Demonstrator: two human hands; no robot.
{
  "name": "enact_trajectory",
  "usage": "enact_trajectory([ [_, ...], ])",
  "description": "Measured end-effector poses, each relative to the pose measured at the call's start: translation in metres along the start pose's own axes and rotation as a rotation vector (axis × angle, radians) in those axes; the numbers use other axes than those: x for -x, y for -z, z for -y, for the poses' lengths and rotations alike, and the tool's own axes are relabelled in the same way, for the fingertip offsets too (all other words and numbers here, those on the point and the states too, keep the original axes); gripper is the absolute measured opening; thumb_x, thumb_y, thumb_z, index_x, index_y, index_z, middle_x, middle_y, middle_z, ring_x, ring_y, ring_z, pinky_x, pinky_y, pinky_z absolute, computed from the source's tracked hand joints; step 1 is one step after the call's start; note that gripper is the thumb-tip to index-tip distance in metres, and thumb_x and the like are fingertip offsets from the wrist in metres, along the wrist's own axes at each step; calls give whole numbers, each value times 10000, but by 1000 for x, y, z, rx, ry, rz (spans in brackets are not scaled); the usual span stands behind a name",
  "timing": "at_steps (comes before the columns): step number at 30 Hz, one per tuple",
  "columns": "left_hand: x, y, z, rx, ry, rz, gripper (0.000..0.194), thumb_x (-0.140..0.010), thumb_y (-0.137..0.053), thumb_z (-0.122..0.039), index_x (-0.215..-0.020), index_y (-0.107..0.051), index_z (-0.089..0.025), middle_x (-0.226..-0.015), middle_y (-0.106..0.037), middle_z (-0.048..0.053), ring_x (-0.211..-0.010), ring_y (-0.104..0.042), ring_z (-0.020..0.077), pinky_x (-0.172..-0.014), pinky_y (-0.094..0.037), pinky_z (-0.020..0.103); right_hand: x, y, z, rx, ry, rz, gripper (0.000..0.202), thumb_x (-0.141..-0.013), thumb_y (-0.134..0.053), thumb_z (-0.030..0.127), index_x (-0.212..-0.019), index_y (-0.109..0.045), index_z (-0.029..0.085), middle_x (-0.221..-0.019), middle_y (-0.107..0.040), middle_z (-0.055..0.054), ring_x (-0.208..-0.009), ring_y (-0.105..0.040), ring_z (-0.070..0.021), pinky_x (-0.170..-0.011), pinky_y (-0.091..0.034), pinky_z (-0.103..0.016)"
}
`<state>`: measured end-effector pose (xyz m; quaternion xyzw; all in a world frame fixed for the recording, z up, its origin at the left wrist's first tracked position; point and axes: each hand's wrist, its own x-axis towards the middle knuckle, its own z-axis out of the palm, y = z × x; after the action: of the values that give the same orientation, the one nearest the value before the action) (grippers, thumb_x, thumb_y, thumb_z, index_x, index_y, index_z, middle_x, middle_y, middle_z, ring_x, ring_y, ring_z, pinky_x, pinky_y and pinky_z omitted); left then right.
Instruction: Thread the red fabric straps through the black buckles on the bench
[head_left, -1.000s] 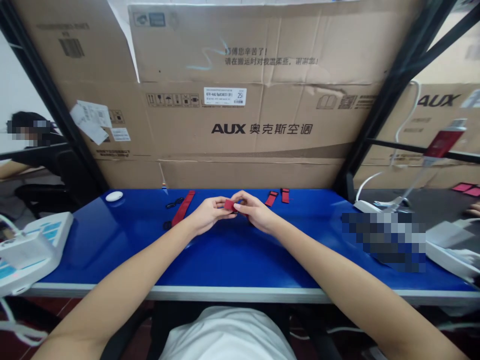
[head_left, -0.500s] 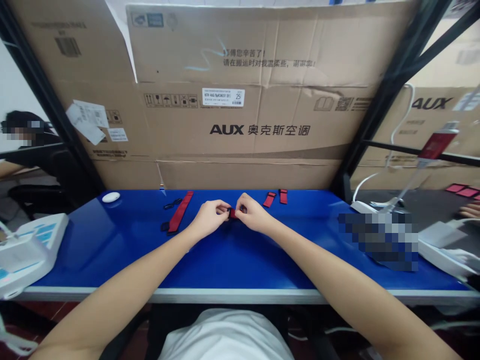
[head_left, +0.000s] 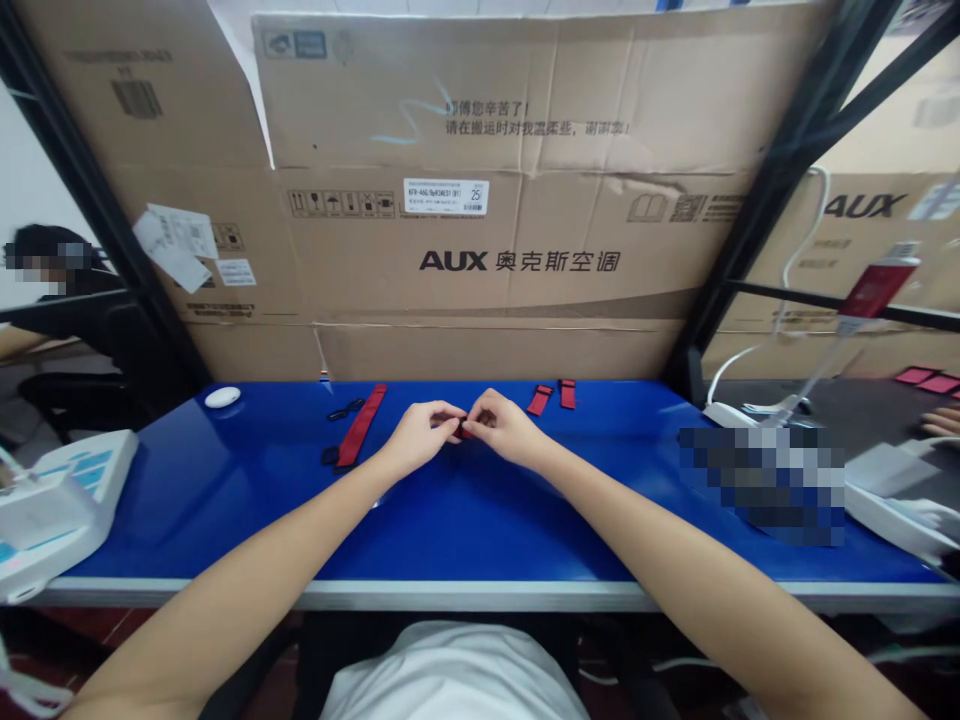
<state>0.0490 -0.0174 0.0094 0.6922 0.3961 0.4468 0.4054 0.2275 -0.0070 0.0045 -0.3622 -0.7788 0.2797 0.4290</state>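
Note:
Over the middle of the blue table, my left hand [head_left: 424, 436] and my right hand [head_left: 504, 424] meet, their fingertips pinched on a small red strap piece with black parts [head_left: 464, 428]. Most of that piece is covered by my fingers. Left of my hands lies a longer red strap [head_left: 363, 428] with a black buckle [head_left: 330, 456] at its near end. Small black plastic rings [head_left: 346, 409] lie beside it. To the right, two short red straps with black ends [head_left: 539, 400] [head_left: 568, 394] rest near the back edge.
A large cardboard panel [head_left: 480, 290] stands behind the blue table [head_left: 480, 530]. A white round object [head_left: 223, 397] lies at the back left. White power strips [head_left: 97, 500] [head_left: 892, 520] sit at both sides. A person [head_left: 67, 290] is at far left; another person's hand [head_left: 941, 420] shows at far right.
My right fingers have closed further over the small red strap piece, so less red shows. My hands are slightly nearer each other; the other straps lie unchanged.

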Motion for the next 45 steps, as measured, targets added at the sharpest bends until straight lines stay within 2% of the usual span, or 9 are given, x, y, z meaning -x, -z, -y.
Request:
enact_trajectory([
  [4,2,6,-7,29,37,131,226,-765,-693,-263,-948,-716,-133,-893,-720,91,-750,-667,174,-745,-548,333,-6,7,-14,-195,-95,33,129,-842,-532,310,-875,-524,185,-740,-571,-19,-653,-555,-153,-654,-479,-327],
  [11,5,24,-20,-19,39,375,299,-731,-738,-306,-996,-718,-170,-986,-703,90,-891,-648,193,-787,-511,303,-7,24,-42,489,-76,33,335,-756,-639,159,-1081,-633,239,-1182,-497,-113,-1118,-443,-294,-939,-362,-459],
  [14,-1,37,-13,-62,42,294,296,-739,-727,-322,-993,-711,-169,-933,-704,75,-826,-651,176,-753,-515,291,-10,25,-52,524,-195,9,133,-748,-697,249,-871,-661,213,-1073,-531,-108,-1039,-465,-286,-882,-375,-438],
  [20,-14,54,5,-78,217,-226,209,-753,-736,-288,-767,-579,-151,-619,-594,-8,-524,-620,135,-540,-513,258,-16,30,-49,148,-192,-116,126,-743,-660,266,-822,-581,207,-672,-532,20,-632,-490,-142,-622,-405,-275],
  [23,-12,43,-4,182,229,-168,241,-813,-690,-328,-846,-520,-161,-769,-640,18,-658,-698,181,-646,-576,348,-12,26,-25,-155,-173,-91,232,-743,-663,329,-923,-599,196,-636,-527,37,-551,-490,-119,-565,-408,-265],
  [27,-5,18,-19,388,80,-117,301,-760,-749,-347,-861,-550,-145,-990,-685,71,-830,-703,180,-835,-563,399,-4,18,8,-485,-166,177,335,-694,-729,356,-951,-667,151,-795,-640,-37,-677,-577,-136,-644,-448,-282],
  [38,-8,5,0,528,76,-213,298,-656,-829,-298,-830,-686,-103,-874,-698,71,-879,-675,191,-931,-515,412,3,12,5,47,104,150,89,-759,-597,155,-838,-636,159,-820,-625,-28,-718,-568,-131,-698,-453,-271],
  [42,-9,5,4,524,70,-244,301,-649,-834,-299,-823,-689,-101,-868,-697,80,-878,-677,202,-930,-510,423,12,7,15,197,83,347,240,-742,-705,357,-876,-644,167,-810,-640,-31,-708,-586,-144,-654,-449,-255],
  [45,-9,5,7,491,56,-262,312,-646,-832,-317,-825,-692,-103,-873,-696,83,-883,-678,212,-930,-507,430,19,-5,28,447,33,323,377,-685,-750,450,-892,-617,164,-858,-643,-66,-753,-596,-185,-646,-431,-269],
])
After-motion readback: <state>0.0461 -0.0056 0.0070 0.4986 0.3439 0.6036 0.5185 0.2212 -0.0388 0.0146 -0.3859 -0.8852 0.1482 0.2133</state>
